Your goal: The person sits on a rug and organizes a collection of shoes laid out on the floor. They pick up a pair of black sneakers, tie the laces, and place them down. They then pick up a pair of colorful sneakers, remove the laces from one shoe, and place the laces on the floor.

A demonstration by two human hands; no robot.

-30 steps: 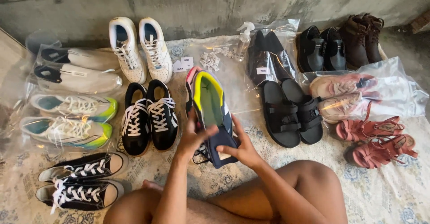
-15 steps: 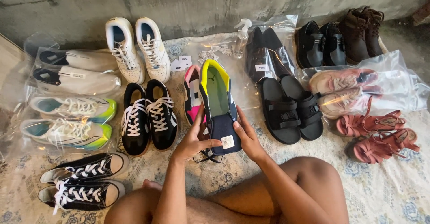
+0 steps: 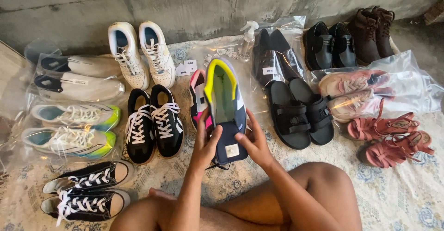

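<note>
Navy sneaker [image 3: 225,108] with yellow collar held up over patterned mat [image 3: 397,203], between pink sneaker [image 3: 198,97] and black sandals [image 3: 300,115]. Left hand [image 3: 206,141] and right hand [image 3: 254,143] both pinch tongue end, fingers curled. Likely light, soft upper, stiffer sole; firmer hold probably at heel or midsole.

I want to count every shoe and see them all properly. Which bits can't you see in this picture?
Head view:
- Navy sneaker with yellow lining: its heel is covered by the left hand and right hand.
- Pink and black sneaker: mostly hidden behind the held shoe.
- White label on the tongue: too small to read.
- Dark shoes in a clear plastic bag: blurred by glare and wrinkles.
- Black canvas sneakers with white laces: the soles' side can't be seen.
</note>
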